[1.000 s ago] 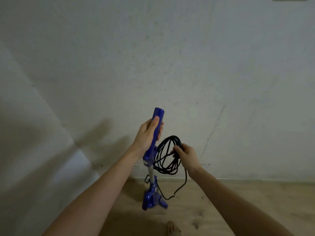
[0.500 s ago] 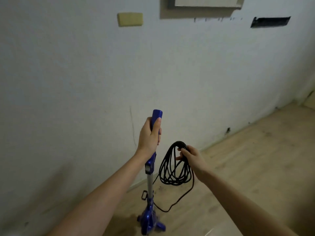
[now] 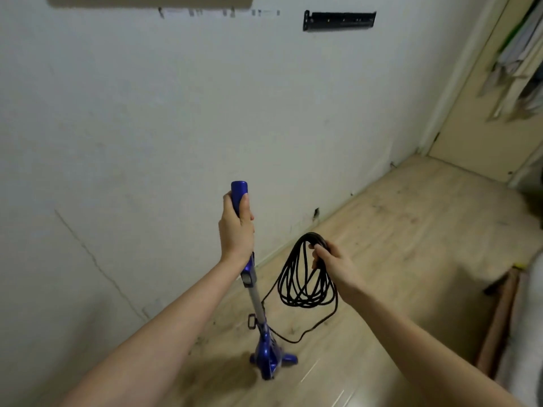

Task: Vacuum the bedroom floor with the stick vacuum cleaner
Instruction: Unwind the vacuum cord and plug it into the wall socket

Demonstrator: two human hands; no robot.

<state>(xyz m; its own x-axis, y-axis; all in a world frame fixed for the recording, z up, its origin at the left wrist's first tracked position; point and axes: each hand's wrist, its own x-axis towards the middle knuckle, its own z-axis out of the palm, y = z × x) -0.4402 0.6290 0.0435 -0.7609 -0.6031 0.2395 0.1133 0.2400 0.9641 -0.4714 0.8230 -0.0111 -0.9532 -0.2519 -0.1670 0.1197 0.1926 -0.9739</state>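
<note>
Pale wood-look flooring [image 3: 411,230] meets a scuffed white wall [image 3: 147,113], and the slim blue stick vacuum cleaner [image 3: 266,345] stands upright near their join at about six o'clock, its head on the floor. The left hand [image 3: 236,230] has its fingers wrapped round the blue handle, where a light, rigid, top-steered tool is probably best controlled. At four o'clock from it, the right hand [image 3: 332,262] curls its fingers through the limp, tangle-prone coil of black power cord [image 3: 305,289].

Home room: wood floor [image 3: 411,230], door [image 3: 484,136].
</note>
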